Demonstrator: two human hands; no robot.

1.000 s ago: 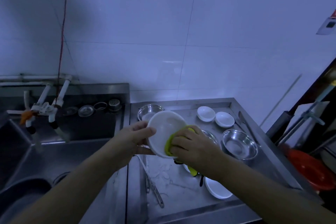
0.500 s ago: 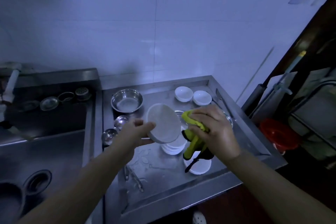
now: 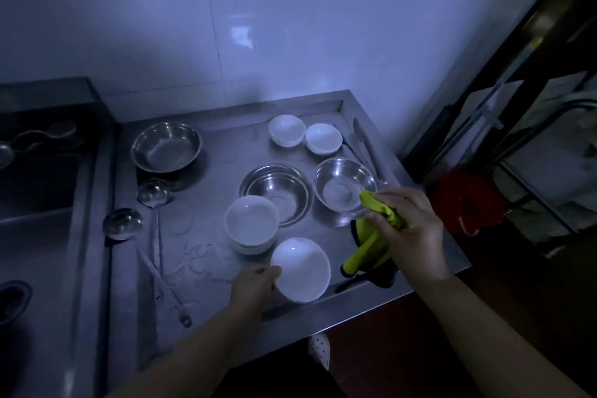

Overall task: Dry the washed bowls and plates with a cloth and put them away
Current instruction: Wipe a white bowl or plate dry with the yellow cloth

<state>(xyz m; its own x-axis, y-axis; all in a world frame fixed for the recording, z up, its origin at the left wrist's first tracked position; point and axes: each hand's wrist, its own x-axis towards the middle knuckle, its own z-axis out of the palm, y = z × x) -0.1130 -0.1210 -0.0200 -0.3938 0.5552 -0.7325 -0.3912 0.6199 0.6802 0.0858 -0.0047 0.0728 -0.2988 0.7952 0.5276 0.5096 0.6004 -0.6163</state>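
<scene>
At counter's front edge, white bowl [image 3: 302, 269] apparently gripped by left hand [image 3: 256, 284]

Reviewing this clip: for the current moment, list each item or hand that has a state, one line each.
left hand: grips the white bowl by its rim
white bowl: held low, near the counter's front edge
right hand: grips the green cloth
green cloth: bunched, tail hanging down
stack of white bowls: upright on counter
two small white bowls: upright, side by side
steel bowls: upright, empty
ladles: lying flat

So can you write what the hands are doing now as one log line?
left hand holds white bowl | right hand grips green cloth | cloth off bowl
</scene>
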